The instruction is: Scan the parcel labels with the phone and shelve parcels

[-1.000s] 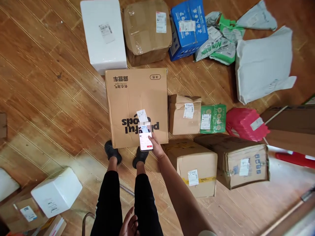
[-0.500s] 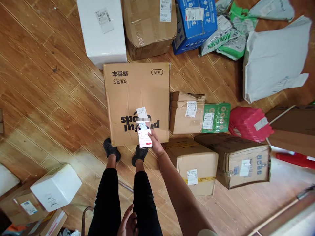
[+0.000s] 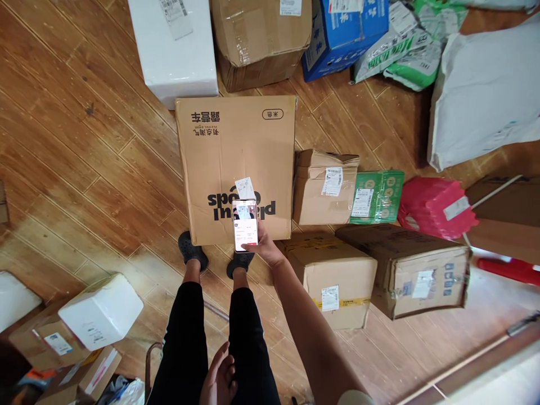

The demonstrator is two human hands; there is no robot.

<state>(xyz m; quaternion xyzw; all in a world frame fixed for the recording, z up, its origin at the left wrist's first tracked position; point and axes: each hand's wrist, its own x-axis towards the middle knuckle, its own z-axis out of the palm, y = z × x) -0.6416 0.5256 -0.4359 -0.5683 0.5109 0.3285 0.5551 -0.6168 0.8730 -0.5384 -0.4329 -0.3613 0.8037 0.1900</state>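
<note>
My right hand (image 3: 265, 246) is closed around a smartphone (image 3: 245, 232), with the thumb lying across the lower part of its lit screen. The phone is above a large flat cardboard box (image 3: 236, 154) with black printing. Just beyond the phone's top edge, a white shipping label (image 3: 244, 187) shows on the box. My left hand (image 3: 219, 376) hangs low in front of my legs, empty, its fingers loosely bent and apart. The bottom edge of the view cuts off part of it.
A white box (image 3: 177, 67), a brown carton (image 3: 261, 39) and a blue box (image 3: 337, 42) stand beyond the large box. To the right are more cartons (image 3: 329, 270), a green box (image 3: 375, 197) and a pink parcel (image 3: 436, 208). Lower left, a white package (image 3: 101, 312) rests among boxes.
My right thumb has moved from the phone's right edge across to the lower left of the screen. The view has shifted slightly; my left hand stays low.
</note>
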